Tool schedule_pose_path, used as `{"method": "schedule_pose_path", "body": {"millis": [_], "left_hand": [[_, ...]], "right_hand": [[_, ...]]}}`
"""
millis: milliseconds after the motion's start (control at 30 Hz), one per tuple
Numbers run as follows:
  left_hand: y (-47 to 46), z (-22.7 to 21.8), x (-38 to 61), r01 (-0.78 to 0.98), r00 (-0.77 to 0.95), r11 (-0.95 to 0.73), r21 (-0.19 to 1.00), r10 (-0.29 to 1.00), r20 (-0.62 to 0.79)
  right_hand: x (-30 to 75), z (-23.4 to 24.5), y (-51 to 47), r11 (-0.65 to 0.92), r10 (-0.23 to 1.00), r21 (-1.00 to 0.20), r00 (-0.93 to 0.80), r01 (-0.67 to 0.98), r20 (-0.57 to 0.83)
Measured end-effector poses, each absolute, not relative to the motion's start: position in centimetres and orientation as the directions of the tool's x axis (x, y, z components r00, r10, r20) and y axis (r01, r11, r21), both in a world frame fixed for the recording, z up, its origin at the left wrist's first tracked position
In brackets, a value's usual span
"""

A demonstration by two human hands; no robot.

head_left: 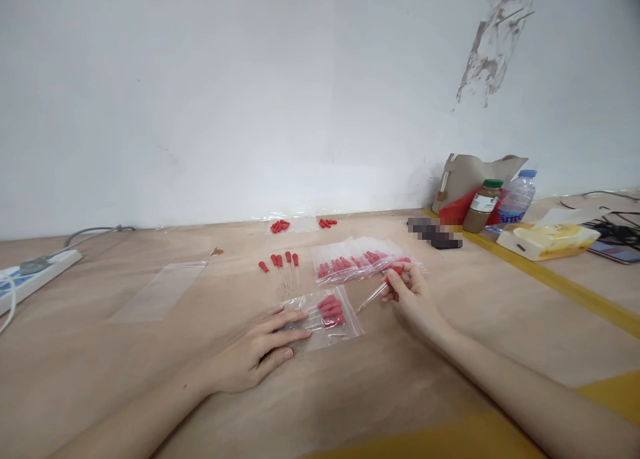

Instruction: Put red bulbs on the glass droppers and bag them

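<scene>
My left hand (260, 349) lies with fingers spread, its fingertips on a clear zip bag (320, 339) that holds several droppers with red rubber bulbs. Between the fingers of my right hand (407, 286) is the red bulb of a glass dropper (374, 295). Its thin tip points down and left, close to the bag's opening at the right. Behind the bag, several loose droppers (280, 262) lie side by side, bulbs away from me. Filled zip bags (355, 259) with red-bulbed droppers overlap in a row just beyond my right hand.
Flat zip bag (160, 292) on the left; power strip (45, 276) at the far left edge. Loose red bulbs (280, 226) lie near the wall. At right are a green-capped bottle (483, 206), a water bottle (517, 199), a tissue pack (547, 239) and a phone (615, 251).
</scene>
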State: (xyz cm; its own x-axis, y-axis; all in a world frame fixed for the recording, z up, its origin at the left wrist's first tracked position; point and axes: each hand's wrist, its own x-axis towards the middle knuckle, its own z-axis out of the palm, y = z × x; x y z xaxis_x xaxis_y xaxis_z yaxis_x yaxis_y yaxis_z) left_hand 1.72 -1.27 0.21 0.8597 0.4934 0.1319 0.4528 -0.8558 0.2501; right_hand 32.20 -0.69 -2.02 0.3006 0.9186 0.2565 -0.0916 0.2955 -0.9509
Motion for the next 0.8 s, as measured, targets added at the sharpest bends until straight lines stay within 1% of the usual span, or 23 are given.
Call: {"method": "schedule_pose_path", "body": {"millis": [133, 300, 467, 567, 667, 800], "left_hand": [[-1.2, 0.2, 1.7, 0.459, 0.861, -0.858, 0.229, 0.494, 0.122], [-1.1, 0.2, 1.8, 0.471, 0.862, -0.854, 0.220, 0.498, 0.089], [-1.2, 0.1, 1.8, 0.447, 0.864, -0.861, 0.244, 0.486, 0.132], [-1.2, 0.2, 1.9, 0.449, 0.863, -0.858, 0.250, 0.489, 0.129], [-1.3, 0.3, 1.8, 0.462, 0.859, -0.852, 0.246, 0.499, 0.112], [-1.3, 0.4, 1.8, 0.481, 0.855, -0.844, 0.236, 0.511, 0.084]], "right_hand": [[32.6, -1.9, -0.5, 0.346, 0.881, -0.933, 0.377, -0.099, 0.286], [31.9, -2.5, -0.4, 0.277, 0.927, -0.952, 0.298, -0.130, 0.229], [31.6, -2.7, -1.2, 0.226, 0.955, -0.963, 0.228, -0.143, 0.191], [31.3, -2.5, -1.8, 0.163, 0.979, -0.971, 0.152, -0.173, 0.137], [30.8, -2.3, -2.2, 0.071, 0.995, -0.971, 0.084, -0.228, 0.053], [30.7, -2.2, -2.4, 0.005, 0.992, -0.950, 0.122, -0.312, -0.034]]}}
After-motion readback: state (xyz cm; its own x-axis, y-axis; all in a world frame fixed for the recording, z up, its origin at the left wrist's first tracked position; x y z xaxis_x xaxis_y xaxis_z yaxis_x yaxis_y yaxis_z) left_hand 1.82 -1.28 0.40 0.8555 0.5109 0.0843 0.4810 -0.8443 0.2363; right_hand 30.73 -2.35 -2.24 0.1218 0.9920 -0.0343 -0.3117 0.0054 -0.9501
